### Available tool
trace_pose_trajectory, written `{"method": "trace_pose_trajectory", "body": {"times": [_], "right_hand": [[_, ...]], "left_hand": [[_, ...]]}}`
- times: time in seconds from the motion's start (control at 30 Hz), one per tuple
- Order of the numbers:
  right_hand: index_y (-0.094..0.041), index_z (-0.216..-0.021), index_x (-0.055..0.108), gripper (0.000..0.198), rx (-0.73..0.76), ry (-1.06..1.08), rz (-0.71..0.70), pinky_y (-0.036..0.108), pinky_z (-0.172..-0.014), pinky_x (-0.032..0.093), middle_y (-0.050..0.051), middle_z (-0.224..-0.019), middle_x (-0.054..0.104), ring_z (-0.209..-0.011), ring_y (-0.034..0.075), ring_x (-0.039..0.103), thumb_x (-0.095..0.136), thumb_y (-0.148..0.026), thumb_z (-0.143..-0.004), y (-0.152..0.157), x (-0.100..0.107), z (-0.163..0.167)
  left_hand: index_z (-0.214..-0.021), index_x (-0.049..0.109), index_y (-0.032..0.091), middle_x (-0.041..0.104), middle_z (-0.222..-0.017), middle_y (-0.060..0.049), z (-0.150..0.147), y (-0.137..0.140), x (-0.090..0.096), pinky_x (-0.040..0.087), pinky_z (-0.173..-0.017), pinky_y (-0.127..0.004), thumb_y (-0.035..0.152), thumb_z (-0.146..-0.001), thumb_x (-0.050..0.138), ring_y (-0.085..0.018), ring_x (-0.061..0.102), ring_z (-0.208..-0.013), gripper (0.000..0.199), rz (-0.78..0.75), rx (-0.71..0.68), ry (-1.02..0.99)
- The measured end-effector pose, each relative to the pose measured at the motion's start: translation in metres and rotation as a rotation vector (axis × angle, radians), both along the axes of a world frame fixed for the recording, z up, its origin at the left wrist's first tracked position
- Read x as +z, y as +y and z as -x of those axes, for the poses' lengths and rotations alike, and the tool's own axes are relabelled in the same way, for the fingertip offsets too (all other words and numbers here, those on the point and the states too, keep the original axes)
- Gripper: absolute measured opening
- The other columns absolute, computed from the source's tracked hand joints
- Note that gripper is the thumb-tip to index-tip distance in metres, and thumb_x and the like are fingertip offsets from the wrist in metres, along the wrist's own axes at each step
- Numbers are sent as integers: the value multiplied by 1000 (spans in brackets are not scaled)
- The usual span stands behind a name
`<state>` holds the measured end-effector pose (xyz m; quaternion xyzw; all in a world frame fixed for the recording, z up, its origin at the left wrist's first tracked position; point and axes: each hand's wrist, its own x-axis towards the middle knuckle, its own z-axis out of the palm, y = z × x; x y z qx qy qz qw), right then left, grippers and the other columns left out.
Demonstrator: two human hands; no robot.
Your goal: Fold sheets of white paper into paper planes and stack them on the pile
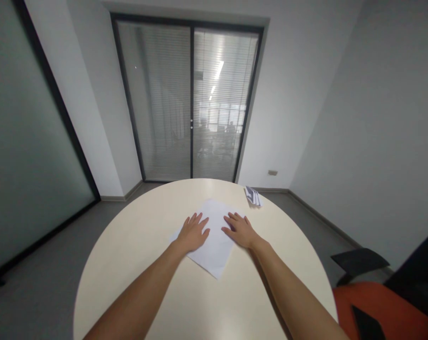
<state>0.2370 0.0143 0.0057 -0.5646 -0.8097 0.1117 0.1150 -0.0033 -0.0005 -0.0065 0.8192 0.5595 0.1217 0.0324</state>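
A white sheet of paper (214, 250) lies flat on the round table, turned so that one corner points toward me. My left hand (192, 232) rests on its left part with the fingers spread. On the paper's right part lies my right hand (240, 230), palm down, its fingers also apart. Bare paper shows between the two hands. Neither hand grips anything. The paper's left and right corners are partly hidden under the hands.
The cream round table (136, 264) fills the lower middle. Near its far right edge sits a folded, printed paper piece (253, 197). A chair with a red seat (384, 307) and black armrests stands at the right. Glass doors with blinds (164, 104) are beyond.
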Motion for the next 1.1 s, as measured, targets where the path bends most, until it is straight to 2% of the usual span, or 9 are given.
{"method": "trace_pose_trajectory", "body": {"times": [0.07,0.13,0.3,0.4,0.53,0.63,1.1], "right_hand": [[-24,-144,51,55,24,14,-55,60,-118,15,11,-157,39,-148,32,28,42,-52,-98,-1,0,5],[-23,-143,53,52,48,26,-76,56,-118,19,12,-155,43,-146,30,32,42,-49,-99,-3,1,10],[-21,-150,44,73,59,31,-25,60,-118,16,13,-159,35,-148,35,27,46,-65,-92,-7,2,13],[-21,-152,41,79,58,27,3,62,-118,12,12,-161,31,-149,36,22,46,-70,-90,-8,3,12],[-22,-153,38,79,69,27,31,63,-118,9,12,-162,28,-150,35,19,43,-71,-91,-7,4,11],[-23,-154,36,81,83,29,44,64,-118,7,11,-163,27,-151,36,18,43,-72,-90,-7,4,10],[-23,-153,39,80,105,12,38,63,-118,11,11,-162,29,-149,36,21,44,-72,-90,-9,10,9]], "left_hand": [[-147,46,23,37,-158,-11,-2,0,-3,26,-117,-53,46,-100,36,-34,31,-146,53,-15,64,16],[-145,49,21,41,-156,-13,-4,-2,-2,29,-115,-52,45,-99,38,-35,35,-144,52,-65,111,27],[-138,56,19,53,-145,-15,-6,-8,4,38,-108,-51,48,-95,46,-35,47,-132,52,-158,124,24],[-135,58,17,56,-140,-17,-4,-9,4,36,-110,-49,48,-94,49,-33,49,-131,52,-179,79,8],[-146,48,19,41,-155,-15,-1,-6,1,24,-119,-50,46,-97,44,-32,32,-146,56,-91,-25,-9],[-151,40,20,32,-161,-13,-1,-4,0,20,-121,-52,46,-99,38,-32,24,-150,58,-15,-56,-9],[-149,43,20,35,-159,-13,-1,-5,1,16,-122,-53,47,-100,37,-31,25,-150,56,-47,-25,14]]}}
